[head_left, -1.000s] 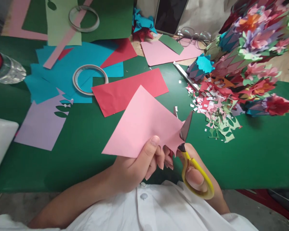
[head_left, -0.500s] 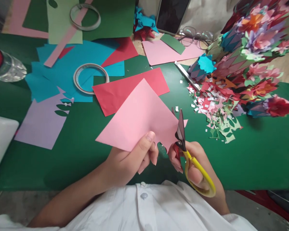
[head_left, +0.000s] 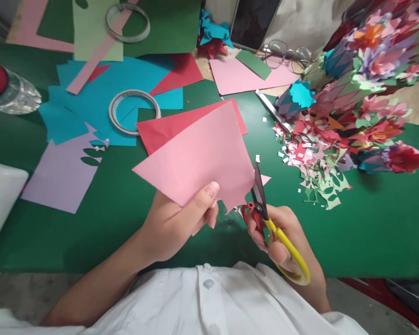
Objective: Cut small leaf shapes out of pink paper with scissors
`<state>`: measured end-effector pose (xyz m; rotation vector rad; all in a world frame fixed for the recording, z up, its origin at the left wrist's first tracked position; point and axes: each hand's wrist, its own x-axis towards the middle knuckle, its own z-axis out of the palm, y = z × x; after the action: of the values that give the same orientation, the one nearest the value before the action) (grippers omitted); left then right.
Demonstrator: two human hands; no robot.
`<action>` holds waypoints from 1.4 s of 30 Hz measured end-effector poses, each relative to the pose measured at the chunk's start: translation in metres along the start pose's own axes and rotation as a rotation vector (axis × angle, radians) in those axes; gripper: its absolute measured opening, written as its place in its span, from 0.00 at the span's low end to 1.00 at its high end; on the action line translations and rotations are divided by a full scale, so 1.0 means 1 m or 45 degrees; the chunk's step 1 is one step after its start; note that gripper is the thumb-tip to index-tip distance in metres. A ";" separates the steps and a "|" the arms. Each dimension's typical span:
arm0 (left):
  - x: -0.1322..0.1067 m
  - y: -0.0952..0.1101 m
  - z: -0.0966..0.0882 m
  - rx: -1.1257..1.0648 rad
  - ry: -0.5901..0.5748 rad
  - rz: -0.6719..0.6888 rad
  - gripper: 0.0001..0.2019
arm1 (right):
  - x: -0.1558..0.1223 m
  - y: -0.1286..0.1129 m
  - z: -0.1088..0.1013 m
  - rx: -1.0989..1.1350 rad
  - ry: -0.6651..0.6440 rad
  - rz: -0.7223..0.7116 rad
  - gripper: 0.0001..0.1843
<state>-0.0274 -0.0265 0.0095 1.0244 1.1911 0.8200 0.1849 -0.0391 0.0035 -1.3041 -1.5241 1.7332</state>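
**Head view: pink sheet held over the tabletop, scissors at its edge**

1. Tabletop (head_left: 370, 232), covered in green and filling most of the picture.
2. Paper flower bouquet (head_left: 370, 70), many colours, at 2 o'clock, lying over the far right of the tabletop.
3. Blue sheets (head_left: 91, 102), overlapping, at 10 o'clock.
4. Pink sheet (head_left: 199, 153), at centre, lifted above the tabletop and tilted. Its edge at 5 o'clock is cut into jagged points.
5. Red sheet (head_left: 160, 130), flat on the tabletop, partly hidden under the pink sheet on its 11 o'clock side.
6. Lilac sheet (head_left: 59, 177), at 9 o'clock, with leaf-shaped notches cut from its right edge.
7. Left hand (head_left: 174, 223), at 6 o'clock of the pink sheet and pinched onto its near edge, thumb on top, fingers beneath.
8. Right hand (head_left: 286, 237), at 4 o'clock, clamped on the scissors with fingers through the handles.
9. Scissors (head_left: 265, 214), yellow and red handles. The dark blades are nearly together, pointing to 12 o'clock and touching the jagged edge of the pink sheet.
10. Paper scraps (head_left: 314, 172), a loose heap at 3 o'clock.
11. Tape ring (head_left: 134, 111), lying on the blue sheets.
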 end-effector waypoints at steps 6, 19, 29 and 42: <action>0.003 0.003 0.000 -0.010 0.063 0.082 0.21 | -0.001 0.004 0.000 0.026 0.013 0.006 0.37; 0.007 0.004 -0.006 0.036 0.175 0.303 0.16 | 0.000 -0.001 0.002 -0.034 0.022 0.034 0.38; 0.007 0.004 -0.010 0.145 0.325 0.284 0.14 | 0.000 0.004 -0.001 -0.083 -0.030 0.000 0.37; 0.011 0.014 -0.011 0.181 0.427 0.317 0.13 | 0.002 0.006 -0.003 -0.158 -0.076 -0.038 0.37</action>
<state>-0.0358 -0.0094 0.0183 1.1998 1.4390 1.1491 0.1883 -0.0375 -0.0021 -1.2923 -1.7000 1.6966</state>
